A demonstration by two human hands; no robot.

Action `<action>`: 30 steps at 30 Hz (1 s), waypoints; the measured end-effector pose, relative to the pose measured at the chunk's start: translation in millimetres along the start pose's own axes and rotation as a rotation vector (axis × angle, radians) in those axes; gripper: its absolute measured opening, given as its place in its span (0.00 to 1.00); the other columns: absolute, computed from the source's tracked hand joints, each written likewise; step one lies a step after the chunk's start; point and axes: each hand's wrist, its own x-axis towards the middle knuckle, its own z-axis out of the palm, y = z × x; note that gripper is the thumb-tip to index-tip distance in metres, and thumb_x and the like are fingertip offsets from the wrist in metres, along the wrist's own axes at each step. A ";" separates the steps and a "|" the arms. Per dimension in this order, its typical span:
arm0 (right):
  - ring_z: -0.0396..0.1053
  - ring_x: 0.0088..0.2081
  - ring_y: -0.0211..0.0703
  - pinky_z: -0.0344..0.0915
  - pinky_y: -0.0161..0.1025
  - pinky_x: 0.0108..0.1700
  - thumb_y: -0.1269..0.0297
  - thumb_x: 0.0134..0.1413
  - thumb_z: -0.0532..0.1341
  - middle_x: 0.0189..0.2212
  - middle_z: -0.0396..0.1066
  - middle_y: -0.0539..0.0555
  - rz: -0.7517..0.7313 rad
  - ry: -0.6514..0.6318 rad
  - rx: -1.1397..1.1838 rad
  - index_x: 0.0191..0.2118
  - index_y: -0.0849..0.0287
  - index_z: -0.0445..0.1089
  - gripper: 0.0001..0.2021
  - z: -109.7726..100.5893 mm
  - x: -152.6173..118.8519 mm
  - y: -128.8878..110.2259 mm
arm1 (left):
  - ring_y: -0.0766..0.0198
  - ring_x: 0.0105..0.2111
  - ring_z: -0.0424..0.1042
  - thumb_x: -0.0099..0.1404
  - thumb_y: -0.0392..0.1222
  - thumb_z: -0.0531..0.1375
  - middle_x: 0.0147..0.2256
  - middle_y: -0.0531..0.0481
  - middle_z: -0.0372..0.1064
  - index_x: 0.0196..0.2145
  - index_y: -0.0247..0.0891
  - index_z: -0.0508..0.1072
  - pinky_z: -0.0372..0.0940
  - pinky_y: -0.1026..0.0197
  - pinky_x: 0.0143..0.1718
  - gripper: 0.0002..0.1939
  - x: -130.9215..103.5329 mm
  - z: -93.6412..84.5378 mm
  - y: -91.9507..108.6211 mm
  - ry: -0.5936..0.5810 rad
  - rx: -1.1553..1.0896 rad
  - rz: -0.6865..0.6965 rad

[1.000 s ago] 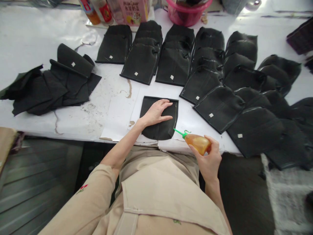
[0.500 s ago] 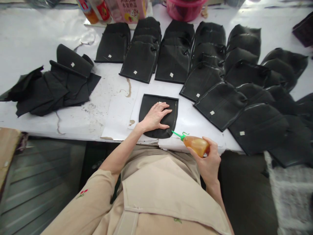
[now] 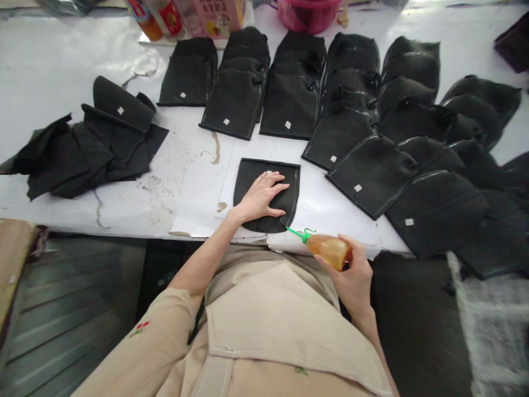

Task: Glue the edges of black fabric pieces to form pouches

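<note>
A black piece of material (image 3: 252,175), straight along its far edge and rounded toward me, lies flat at the table's front. My left hand (image 3: 263,197) rests on it with fingers spread. In my right hand (image 3: 354,271) is a squeeze bottle (image 3: 329,251) of amber liquid, tilted so its green nozzle tip touches or hovers just over the rounded near-right edge. A thin shiny line runs along the piece's right side. What the bottle holds I cannot tell for certain.
Several similar black pieces (image 3: 291,99) with small pale squares overlap in rows across the back and right of the white table (image 3: 194,182). A loose black pile (image 3: 93,146) lies left. Bottles (image 3: 169,19), a pink carton (image 3: 219,16) and a pink basin (image 3: 308,14) stand at the back.
My right hand has shifted slightly left, carrying the bottle's nozzle tip along the rounded near edge of the black piece. My left hand stays on the piece.
</note>
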 end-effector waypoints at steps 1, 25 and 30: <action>0.73 0.41 0.50 0.73 0.46 0.44 0.42 0.50 0.71 0.45 0.74 0.56 -0.003 -0.002 0.009 0.54 0.55 0.69 0.31 1.3 0.7 1.3 | 0.43 0.70 0.54 0.55 0.49 0.74 0.65 0.36 0.60 0.62 0.38 0.69 0.46 0.37 0.72 0.39 0.0 -0.1 0.0 0.000 -0.003 0.000; 0.74 0.32 0.44 0.70 0.37 0.28 0.51 0.46 0.74 0.41 0.75 0.56 0.442 0.179 0.775 0.49 0.58 0.70 0.27 -10.4 16.3 18.9 | 0.42 0.67 0.57 0.64 0.58 0.66 0.65 0.35 0.62 0.62 0.36 0.69 0.51 0.42 0.68 0.35 15.0 6.3 30.8 0.097 0.270 -0.228; 0.72 0.31 0.41 0.74 0.44 0.34 0.50 0.48 0.72 0.43 0.74 0.56 0.420 0.264 0.806 0.48 0.58 0.70 0.25 -8.4 14.0 17.2 | 0.41 0.67 0.56 0.67 0.58 0.63 0.65 0.33 0.61 0.63 0.35 0.67 0.51 0.41 0.67 0.34 22.1 13.4 44.3 0.111 0.324 -0.307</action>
